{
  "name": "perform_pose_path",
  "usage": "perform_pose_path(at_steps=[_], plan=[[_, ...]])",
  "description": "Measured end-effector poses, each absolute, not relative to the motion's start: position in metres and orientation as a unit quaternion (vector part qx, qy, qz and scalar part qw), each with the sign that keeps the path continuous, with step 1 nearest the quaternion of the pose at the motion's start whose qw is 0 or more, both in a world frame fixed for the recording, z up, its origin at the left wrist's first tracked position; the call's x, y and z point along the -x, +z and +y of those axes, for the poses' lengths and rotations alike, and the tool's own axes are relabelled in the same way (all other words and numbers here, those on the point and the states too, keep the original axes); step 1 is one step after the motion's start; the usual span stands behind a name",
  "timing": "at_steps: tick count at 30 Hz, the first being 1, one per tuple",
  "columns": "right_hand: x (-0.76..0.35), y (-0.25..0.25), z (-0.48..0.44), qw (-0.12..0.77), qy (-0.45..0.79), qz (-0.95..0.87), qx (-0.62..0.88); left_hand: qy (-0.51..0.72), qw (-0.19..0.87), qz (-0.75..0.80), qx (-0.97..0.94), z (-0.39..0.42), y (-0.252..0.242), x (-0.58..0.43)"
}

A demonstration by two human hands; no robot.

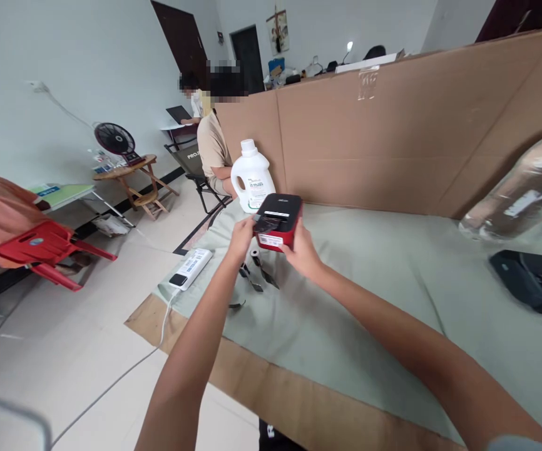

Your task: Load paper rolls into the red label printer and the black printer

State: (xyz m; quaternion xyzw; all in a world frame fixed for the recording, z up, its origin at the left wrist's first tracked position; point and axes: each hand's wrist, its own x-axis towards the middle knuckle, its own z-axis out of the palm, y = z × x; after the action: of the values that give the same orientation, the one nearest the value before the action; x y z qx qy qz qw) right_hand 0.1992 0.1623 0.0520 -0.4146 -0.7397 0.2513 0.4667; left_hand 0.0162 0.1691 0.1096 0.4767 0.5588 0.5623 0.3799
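Observation:
Above the cloth-covered table, a small red-and-black box that looks like a label printer [286, 210] is held up, with a light strip across its top. My right hand [305, 252] is closed around its right side, thumb at the front. My left hand [241, 238] is closed at the left edge, where a dark, shiny piece [268, 223] lies across the front of the top. Whether that hand grips the piece, the box or both, I cannot tell. Just below are a small roll with a dark strip [264, 269] and another dark strip [251, 280].
A white jug [252, 178] stands behind the box, against a cardboard partition [369, 150]. Left is a white power strip [190, 269] with its cable hanging off the table. At right are a wrapped brown bundle [519, 181] and a black device [531, 282]. Other people sit beyond.

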Motion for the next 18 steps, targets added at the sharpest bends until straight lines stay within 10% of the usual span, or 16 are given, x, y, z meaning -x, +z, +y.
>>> perform_pose_path(at_steps=[18], plan=[[-0.105,0.025,0.223,0.346,0.288,-0.746,0.491,0.52,0.382,0.638,-0.42,0.23,0.069,0.057]])
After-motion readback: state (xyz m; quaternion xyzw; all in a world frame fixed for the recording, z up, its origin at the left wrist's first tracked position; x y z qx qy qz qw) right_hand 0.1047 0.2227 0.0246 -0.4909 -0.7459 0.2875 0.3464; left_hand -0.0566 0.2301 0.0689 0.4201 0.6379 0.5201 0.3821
